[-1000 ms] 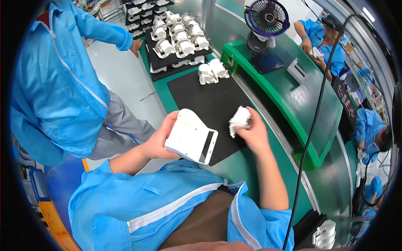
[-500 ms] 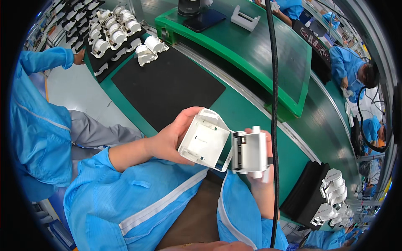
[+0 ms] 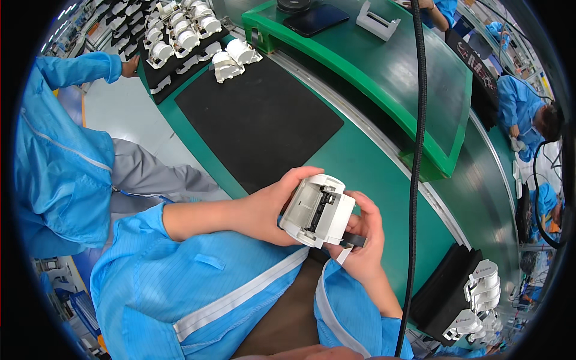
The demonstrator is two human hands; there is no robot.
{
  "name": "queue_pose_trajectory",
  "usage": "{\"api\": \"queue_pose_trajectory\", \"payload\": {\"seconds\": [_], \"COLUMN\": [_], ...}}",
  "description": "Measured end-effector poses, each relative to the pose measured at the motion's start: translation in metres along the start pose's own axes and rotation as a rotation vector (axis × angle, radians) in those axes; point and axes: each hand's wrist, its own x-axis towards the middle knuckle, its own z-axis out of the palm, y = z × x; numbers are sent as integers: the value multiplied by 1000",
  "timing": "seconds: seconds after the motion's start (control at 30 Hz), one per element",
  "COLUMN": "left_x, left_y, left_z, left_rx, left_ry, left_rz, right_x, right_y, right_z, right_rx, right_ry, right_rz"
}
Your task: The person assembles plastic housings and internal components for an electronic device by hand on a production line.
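In front of my chest, my left hand [image 3: 270, 207] wraps round the outer side of a white plastic housing [image 3: 294, 221]. A smaller white plastic part [image 3: 340, 221] sits at the housing's open side, partly inside it. Black roller-like pieces [image 3: 322, 210] show in the gap between the two. My right hand [image 3: 370, 237] is closed with bent fingers on the smaller part's right side. Beside those fingers a short dark strip [image 3: 354, 240] sticks out, with a white tab [image 3: 344, 254] below it. How deep the smaller part sits I cannot tell.
A black mat [image 3: 258, 120] lies on the green table [image 3: 384, 198]. Several white assemblies [image 3: 183, 36] stand on black trays at far left. Beyond is a green-edged raised platform [image 3: 360, 84] with a phone [image 3: 316, 20]. A black cable [image 3: 418, 150] hangs at right. A co-worker [image 3: 66, 156] stands left.
The smaller part has moved left, from beside the housing into its open side. Both hands have come closer together, and the housing has turned. The whole view has shifted slightly.
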Motion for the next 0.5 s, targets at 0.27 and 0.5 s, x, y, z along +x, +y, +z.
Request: {"api": "queue_pose_trajectory", "payload": {"seconds": [0.27,0.5], "left_x": [-1,-2], "left_y": [-5,-13], "left_z": [-6,-3], "left_rx": [219,104], "left_ry": [-25,-52], "left_rz": [56,67], "right_x": [-4,-5], "right_y": [-14,-21], "right_z": [0,13], "right_rx": [-563,-562], "right_ry": [-50,34], "right_rz": [-180,-206]}}
